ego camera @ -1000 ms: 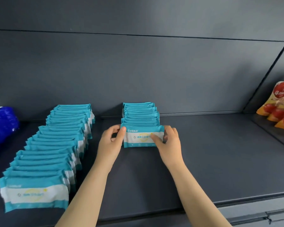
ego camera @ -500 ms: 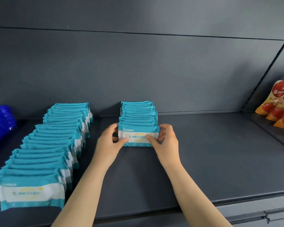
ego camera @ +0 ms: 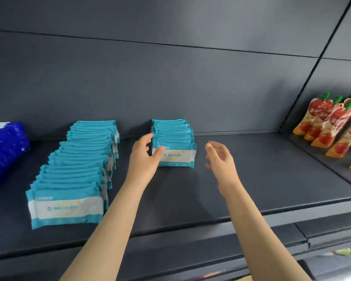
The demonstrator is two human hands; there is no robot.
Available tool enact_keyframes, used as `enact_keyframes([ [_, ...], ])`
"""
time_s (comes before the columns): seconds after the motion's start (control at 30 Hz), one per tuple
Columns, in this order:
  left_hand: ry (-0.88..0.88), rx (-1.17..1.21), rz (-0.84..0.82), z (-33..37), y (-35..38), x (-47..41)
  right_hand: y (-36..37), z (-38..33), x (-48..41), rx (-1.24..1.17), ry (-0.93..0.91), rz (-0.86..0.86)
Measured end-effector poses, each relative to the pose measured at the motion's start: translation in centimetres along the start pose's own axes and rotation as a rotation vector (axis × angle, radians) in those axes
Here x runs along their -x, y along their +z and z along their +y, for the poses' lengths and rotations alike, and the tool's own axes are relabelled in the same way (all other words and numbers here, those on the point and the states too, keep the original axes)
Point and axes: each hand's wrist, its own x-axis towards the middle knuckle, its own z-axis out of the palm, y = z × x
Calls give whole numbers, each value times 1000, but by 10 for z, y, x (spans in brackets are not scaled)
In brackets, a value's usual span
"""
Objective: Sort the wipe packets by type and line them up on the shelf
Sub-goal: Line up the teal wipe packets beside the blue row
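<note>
Item: short row of wipe packets [ego camera: 173,134], standing on edge at the back of the shelf [ego camera: 251,179]. The left hand [ego camera: 144,159] is touching the front packet [ego camera: 177,157] with its thumb, fingers loosely curved, grip unclear. The right hand [ego camera: 220,159] is hovering just beside, fingers apart, holding nothing. Risk: the front packet is likely propping itself only, so a dragging thumb could be tipping it forward or skewing the row.

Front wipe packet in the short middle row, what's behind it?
Behind the front packet, more teal packets run back to the wall. Only their top edges show; their faces are covered.

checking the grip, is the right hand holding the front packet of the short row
No, the right hand hovers open beside the front packet, clear of it.
</note>
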Motion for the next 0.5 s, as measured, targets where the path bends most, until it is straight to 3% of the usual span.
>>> enact_keyframes([
  [0.2,111,158,-148,25,-22,47,-33,-26,91,-101,-54,208],
  [0.37,-35,376,-407,31,-32,115,-64,-7,200,-146,-24,446],
  [0.5,-91,393,-573,34,-24,174,-95,21,283,-99,67,571],
])
